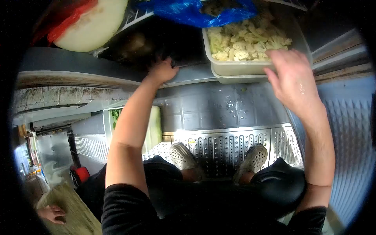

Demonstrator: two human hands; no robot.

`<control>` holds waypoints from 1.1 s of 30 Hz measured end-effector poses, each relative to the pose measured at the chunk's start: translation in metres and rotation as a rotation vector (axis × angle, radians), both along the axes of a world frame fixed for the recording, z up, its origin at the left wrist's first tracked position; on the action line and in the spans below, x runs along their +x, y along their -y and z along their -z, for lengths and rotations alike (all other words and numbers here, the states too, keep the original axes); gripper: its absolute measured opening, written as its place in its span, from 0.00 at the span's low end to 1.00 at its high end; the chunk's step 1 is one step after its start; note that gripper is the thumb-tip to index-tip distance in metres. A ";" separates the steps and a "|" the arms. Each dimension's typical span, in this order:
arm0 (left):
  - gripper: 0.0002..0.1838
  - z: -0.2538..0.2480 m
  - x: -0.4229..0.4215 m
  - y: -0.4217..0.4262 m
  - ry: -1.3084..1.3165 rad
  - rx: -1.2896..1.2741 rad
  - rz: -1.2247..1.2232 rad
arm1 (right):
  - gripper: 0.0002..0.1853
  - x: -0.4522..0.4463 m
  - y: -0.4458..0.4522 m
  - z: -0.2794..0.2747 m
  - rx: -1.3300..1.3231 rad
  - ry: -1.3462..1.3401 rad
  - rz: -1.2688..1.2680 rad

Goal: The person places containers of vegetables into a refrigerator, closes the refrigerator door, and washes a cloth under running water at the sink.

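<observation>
My right hand [291, 76] is at the near right side of a pale plastic tub [243, 69], its thumb and fingers closed over the rim. Cauliflower florets [244, 41] fill the tub, and a blue plastic bag [188, 12] lies across its far edge. My left hand [162, 70] reaches to the dark edge of the compartment, left of the tub. Its fingers are partly lost in shadow, so whether they hold anything is unclear. Farther left sits a large cut pale vegetable [92, 27] beside red plastic [72, 19].
Below my left forearm stands another container [107, 129] with green leaves and a pale green block [153, 127]. A perforated metal floor plate [219, 145] lies under my shoes. At the lower left, another person's hand [52, 214] rests by a worn board [72, 207].
</observation>
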State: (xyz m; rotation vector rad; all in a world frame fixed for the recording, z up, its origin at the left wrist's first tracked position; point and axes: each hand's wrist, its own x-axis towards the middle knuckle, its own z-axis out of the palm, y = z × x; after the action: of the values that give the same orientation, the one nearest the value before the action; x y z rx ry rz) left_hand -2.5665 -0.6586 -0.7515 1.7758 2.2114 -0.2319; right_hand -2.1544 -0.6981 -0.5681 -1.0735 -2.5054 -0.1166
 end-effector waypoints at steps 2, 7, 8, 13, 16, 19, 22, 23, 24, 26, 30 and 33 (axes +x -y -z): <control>0.32 0.015 0.000 -0.003 0.057 0.038 -0.108 | 0.14 0.000 0.001 0.001 -0.004 -0.002 0.007; 0.26 0.017 0.019 0.009 -0.076 0.126 -0.103 | 0.14 0.000 0.000 0.001 -0.016 0.008 0.016; 0.25 0.015 0.020 0.015 0.000 0.192 -0.063 | 0.14 -0.001 0.001 0.000 -0.017 0.015 0.022; 0.20 -0.004 0.009 0.010 0.369 0.286 -0.113 | 0.15 0.000 0.000 0.001 0.003 -0.007 0.020; 0.17 -0.005 -0.033 -0.010 0.857 0.253 -0.237 | 0.16 0.000 0.001 0.002 -0.014 0.009 0.034; 0.21 -0.018 -0.054 -0.038 0.593 0.185 -0.244 | 0.16 0.000 0.001 0.000 -0.051 0.047 0.048; 0.29 -0.001 -0.059 -0.063 -0.140 0.199 0.032 | 0.16 -0.002 -0.001 0.000 -0.032 0.016 0.038; 0.32 0.004 -0.045 -0.065 -0.111 0.110 -0.009 | 0.17 -0.002 -0.002 -0.001 -0.037 0.022 0.036; 0.35 0.005 -0.025 -0.063 -0.082 0.018 -0.048 | 0.17 -0.002 -0.003 -0.001 -0.045 0.027 0.035; 0.39 0.034 0.009 -0.032 -0.200 0.133 -0.222 | 0.17 -0.002 -0.002 -0.003 -0.066 0.040 0.039; 0.49 0.030 0.018 -0.031 -0.094 -0.065 -0.499 | 0.18 -0.004 -0.003 -0.003 -0.084 0.063 0.035; 0.49 0.016 0.020 -0.028 -0.062 -0.044 -0.493 | 0.18 -0.003 -0.004 -0.003 -0.086 0.076 0.044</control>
State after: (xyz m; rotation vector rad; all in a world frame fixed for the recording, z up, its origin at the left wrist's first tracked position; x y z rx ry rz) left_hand -2.5463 -0.6308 -0.7675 1.1620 2.5762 -0.2233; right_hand -2.1572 -0.6944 -0.5652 -1.1794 -2.5762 -0.0640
